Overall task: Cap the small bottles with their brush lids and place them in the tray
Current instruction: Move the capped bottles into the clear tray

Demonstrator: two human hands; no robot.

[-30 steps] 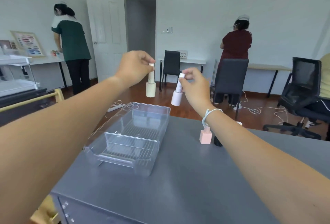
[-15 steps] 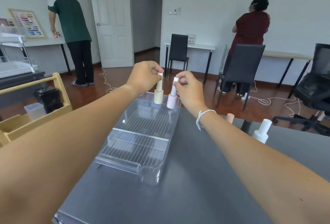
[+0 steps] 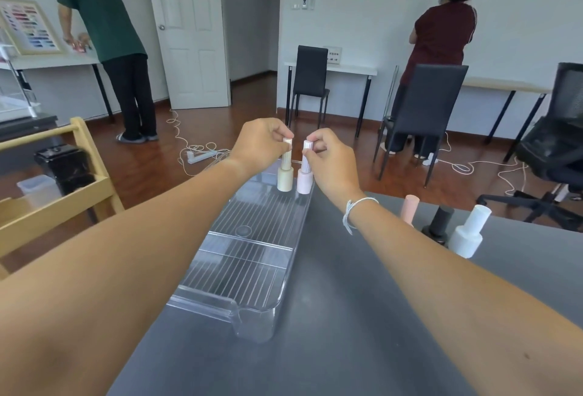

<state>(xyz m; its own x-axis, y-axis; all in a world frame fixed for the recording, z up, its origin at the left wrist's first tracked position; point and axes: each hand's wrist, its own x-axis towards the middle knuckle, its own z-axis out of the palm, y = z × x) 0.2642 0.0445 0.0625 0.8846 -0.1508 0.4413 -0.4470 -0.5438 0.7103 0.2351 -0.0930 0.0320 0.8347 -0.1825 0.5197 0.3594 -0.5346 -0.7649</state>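
A clear plastic tray (image 3: 239,272) with a ribbed floor lies lengthwise on the dark grey table (image 3: 347,316). At its far end stand two capped bottles side by side: a cream bottle (image 3: 285,177) and a pale pink bottle (image 3: 305,180). My left hand (image 3: 263,144) pinches the cream bottle's lid from above. My right hand (image 3: 328,159) pinches the pink bottle's lid the same way. Both bottles are upright with their bases at the tray floor.
Three more capped bottles stand on the table behind my right forearm: a salmon pink bottle (image 3: 409,212), a black bottle (image 3: 439,223) and a white bottle (image 3: 468,234). A wooden cart (image 3: 60,193) is at the left. Two people, chairs and floor cables fill the room beyond.
Both hands have come down from the air with their bottles and now hold them low at the tray's far end. My view has tilted downward.
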